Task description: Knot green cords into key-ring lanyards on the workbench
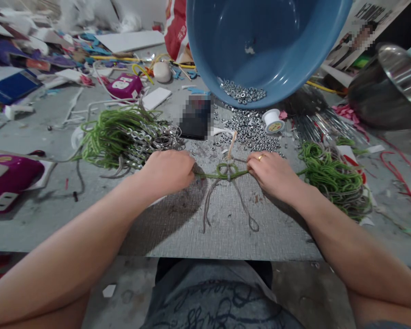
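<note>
Between my hands a green and grey knotted cord is stretched sideways just above the table, with a looped knot in its middle and grey ends hanging toward me. My left hand is closed on the cord's left side. On the right side, my right hand, with a ring on one finger, pinches the cord. A pale band rises behind the knot. Beside my left hand lies a bundle of green cords with metal pieces. A heap of green and grey cords lies right of my right hand.
A tilted blue basin holds metal nuts, and more nuts are scattered below it. Around them are a white spool, a dark phone, purple power sockets and a steel bowl. Scraps clutter the far left.
</note>
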### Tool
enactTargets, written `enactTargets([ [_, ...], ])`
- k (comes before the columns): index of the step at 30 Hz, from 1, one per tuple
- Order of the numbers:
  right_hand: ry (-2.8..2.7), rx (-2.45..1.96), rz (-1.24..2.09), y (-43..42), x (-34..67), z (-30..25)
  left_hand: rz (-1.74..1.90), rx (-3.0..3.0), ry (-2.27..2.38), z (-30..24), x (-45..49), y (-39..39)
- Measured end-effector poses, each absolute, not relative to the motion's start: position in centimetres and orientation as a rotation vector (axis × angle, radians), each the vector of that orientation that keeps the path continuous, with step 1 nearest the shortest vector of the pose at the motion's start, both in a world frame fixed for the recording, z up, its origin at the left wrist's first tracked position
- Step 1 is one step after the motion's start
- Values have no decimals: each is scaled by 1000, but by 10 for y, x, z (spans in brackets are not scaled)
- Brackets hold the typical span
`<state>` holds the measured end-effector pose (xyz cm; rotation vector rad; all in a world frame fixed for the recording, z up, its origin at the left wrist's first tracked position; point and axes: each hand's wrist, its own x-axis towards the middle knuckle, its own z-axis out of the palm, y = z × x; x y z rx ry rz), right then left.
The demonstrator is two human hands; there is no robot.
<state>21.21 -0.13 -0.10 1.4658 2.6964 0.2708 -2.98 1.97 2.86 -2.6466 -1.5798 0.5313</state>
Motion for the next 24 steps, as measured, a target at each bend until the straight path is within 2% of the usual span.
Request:
enactTargets([
  [4,2700,1463,290,-1,213,-1,315,-2628,-1459,23,-32,21],
  [8,2794,1488,216,-2,213,-1,-211,-2725,-1294,14,-28,19],
  [12,3087,1421,40,-4,207,-2,-744,-3071,-1102,2,-16,13],
  [15,3207,1356,-98,-5,201,-7,-833,-3200,-1063,-9,-10,13],
  [24,3266,1278,-357,-4,198,-13,-696,-3278,-1066,-17,-7,17],
])
